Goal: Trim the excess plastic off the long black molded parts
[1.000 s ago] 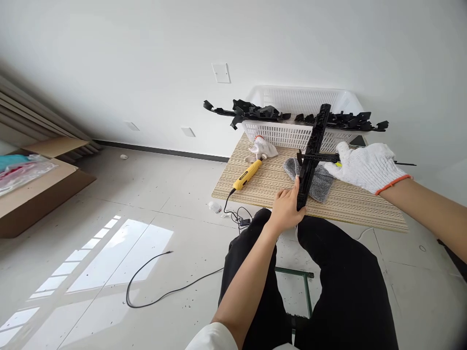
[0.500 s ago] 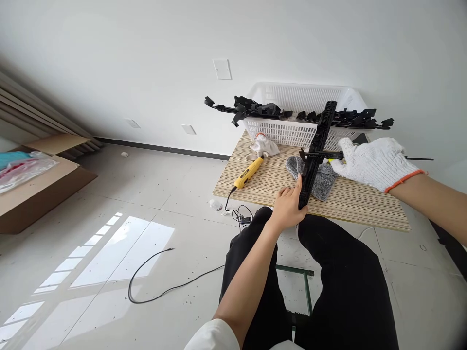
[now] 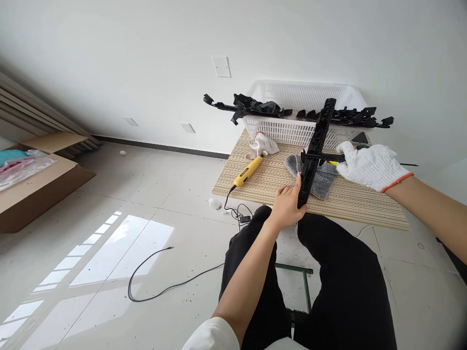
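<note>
Our left hand [image 3: 288, 206] grips the black strip [image 3: 315, 143], our gloved right hand [image 3: 368, 163] clasps a tool [image 3: 324, 156] pressed across it, so we need a steady hold.

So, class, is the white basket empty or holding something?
Holding something: long black parts lie across the rim of the white basket. How full inside, cannot tell.

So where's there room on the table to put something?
Front right: bare table between the grey cloth and the right edge. A smaller patch between the yellow tool and the left hand holding the black strip. Crowded by the basket.
</note>
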`<act>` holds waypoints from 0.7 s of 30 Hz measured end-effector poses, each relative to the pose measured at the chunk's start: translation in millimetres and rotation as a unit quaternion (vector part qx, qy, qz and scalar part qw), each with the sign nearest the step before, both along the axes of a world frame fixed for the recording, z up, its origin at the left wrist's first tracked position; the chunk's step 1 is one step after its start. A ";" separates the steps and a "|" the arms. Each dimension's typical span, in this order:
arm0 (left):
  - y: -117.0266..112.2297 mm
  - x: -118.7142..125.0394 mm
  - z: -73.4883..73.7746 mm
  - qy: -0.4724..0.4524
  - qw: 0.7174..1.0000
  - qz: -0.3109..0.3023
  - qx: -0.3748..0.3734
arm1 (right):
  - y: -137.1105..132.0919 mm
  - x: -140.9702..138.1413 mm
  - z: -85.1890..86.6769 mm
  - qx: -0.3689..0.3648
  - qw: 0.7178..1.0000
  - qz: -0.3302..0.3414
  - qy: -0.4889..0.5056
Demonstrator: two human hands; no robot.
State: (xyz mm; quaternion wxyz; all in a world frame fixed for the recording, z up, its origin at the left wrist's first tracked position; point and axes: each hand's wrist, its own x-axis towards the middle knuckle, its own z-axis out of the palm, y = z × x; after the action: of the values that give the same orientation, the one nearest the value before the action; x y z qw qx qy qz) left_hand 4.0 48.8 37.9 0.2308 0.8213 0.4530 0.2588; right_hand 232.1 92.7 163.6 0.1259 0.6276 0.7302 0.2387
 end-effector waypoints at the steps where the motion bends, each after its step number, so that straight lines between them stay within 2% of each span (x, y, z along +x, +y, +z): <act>1: -0.1 -0.3 0.9 -0.001 1.000 0.000 -0.002 | -0.1 1.1 -2.2 -0.003 1.000 0.000 0.006; 9: 0.9 -2.0 3.4 -0.003 1.000 -0.002 -0.009 | 0.7 4.8 -25.2 -0.025 0.999 -0.018 0.044; 13: 0.9 -1.9 2.0 -0.007 1.000 0.000 -0.010 | 2.3 5.5 -24.8 -0.021 0.998 -0.011 0.050; 21: 1.3 -2.0 1.1 0.000 1.000 0.001 -0.009 | -0.9 4.3 -23.8 0.002 0.996 -0.043 0.079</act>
State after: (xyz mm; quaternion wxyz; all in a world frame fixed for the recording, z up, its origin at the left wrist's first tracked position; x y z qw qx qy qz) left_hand 2.0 50.1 39.0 0.2378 0.8187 0.4560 0.2555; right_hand 236.4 91.9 139.9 0.0769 0.6753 0.7101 0.1840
